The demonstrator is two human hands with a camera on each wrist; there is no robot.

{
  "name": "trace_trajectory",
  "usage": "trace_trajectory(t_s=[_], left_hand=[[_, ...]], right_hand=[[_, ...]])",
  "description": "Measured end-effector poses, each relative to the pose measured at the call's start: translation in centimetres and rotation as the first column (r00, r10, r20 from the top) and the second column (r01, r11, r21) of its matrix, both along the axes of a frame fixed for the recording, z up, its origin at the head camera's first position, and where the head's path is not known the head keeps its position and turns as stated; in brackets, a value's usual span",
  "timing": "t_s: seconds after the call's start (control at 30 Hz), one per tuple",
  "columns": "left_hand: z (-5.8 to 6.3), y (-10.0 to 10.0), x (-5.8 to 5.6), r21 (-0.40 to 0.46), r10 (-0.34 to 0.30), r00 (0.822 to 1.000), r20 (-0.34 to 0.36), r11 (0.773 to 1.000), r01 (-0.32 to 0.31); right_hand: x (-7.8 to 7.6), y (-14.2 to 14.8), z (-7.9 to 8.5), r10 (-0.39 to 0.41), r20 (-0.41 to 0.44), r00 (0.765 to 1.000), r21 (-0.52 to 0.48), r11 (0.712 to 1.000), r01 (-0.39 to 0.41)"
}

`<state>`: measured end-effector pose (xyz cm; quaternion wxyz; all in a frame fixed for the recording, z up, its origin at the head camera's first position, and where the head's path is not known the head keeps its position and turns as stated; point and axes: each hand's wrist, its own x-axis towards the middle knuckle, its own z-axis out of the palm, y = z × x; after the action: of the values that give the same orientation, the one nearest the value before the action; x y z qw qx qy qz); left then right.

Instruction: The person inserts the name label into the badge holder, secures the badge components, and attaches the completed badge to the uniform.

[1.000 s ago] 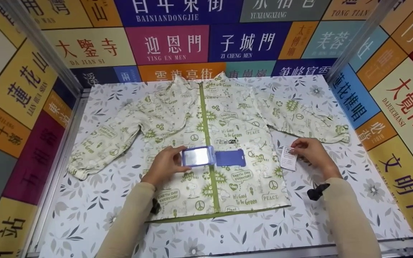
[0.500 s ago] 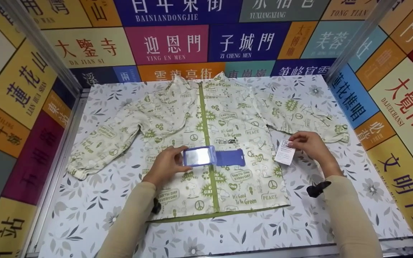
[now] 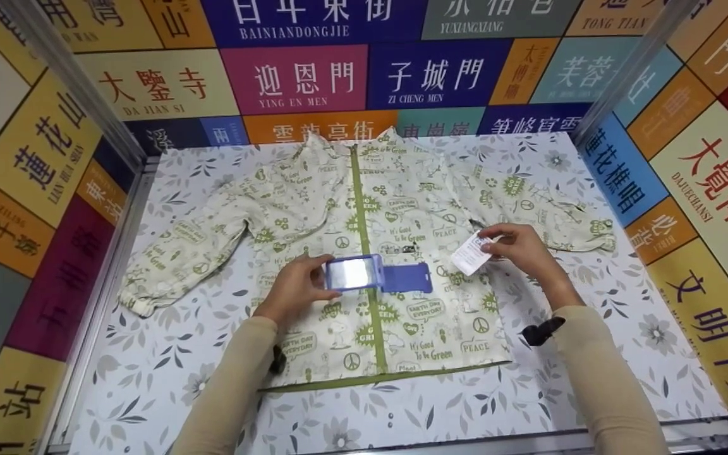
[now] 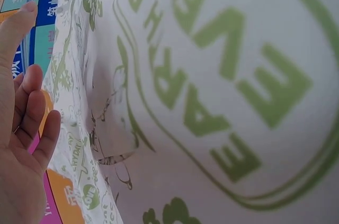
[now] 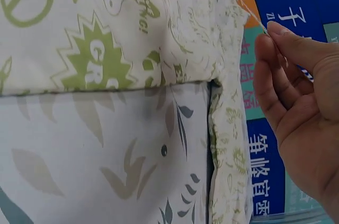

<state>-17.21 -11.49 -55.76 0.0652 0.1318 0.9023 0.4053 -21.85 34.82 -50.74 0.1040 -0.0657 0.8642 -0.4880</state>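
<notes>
A purple card holder (image 3: 352,273) with a clear window lies lengthwise over the jacket's front, its purple flap (image 3: 406,279) opened out to the right. My left hand (image 3: 294,284) grips its left end between thumb and fingers. Between the thumb and fingertips of my right hand (image 3: 519,248) is a white printed ID card (image 3: 470,254), tilted, above the jacket's right side. The right wrist view shows that card edge-on as a thin line (image 5: 254,16). In the left wrist view my left hand (image 4: 24,113) is partly cut off and the holder is hidden.
A cream jacket (image 3: 427,341) with green print is spread front up under both hands, its sleeves out to the sides. It lies on a table (image 3: 566,404) with a leaf pattern. Panels (image 3: 294,76) with coloured signs enclose the back and sides.
My right hand has moved left and slightly up with the ID card, from beside the jacket to over it, and the card has tilted. My left hand and the card holder have hardly moved.
</notes>
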Motion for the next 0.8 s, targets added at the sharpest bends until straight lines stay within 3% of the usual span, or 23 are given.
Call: trace_trajectory(t_s=[0.33,0.57,0.8], left_hand=[[0.0,0.6,-0.2,-0.024,0.007,1.000,-0.023,1.000,-0.007],[0.2,1.0,-0.5,-0.052,-0.006,0.998,-0.060,0.999,0.003],[0.2,1.5,-0.8,-0.039,-0.008,0.998,-0.061,0.999,0.006]], right_hand=[[1.6,-6.4,1.7,0.013,0.005,1.000,-0.195,0.981,-0.012],[1.9,-9.7,1.0,0.000,0.001,1.000,-0.265,0.964,0.001],[2.2,-12.0,0.2,-0.008,-0.010,1.000,-0.263,0.965,0.006]])
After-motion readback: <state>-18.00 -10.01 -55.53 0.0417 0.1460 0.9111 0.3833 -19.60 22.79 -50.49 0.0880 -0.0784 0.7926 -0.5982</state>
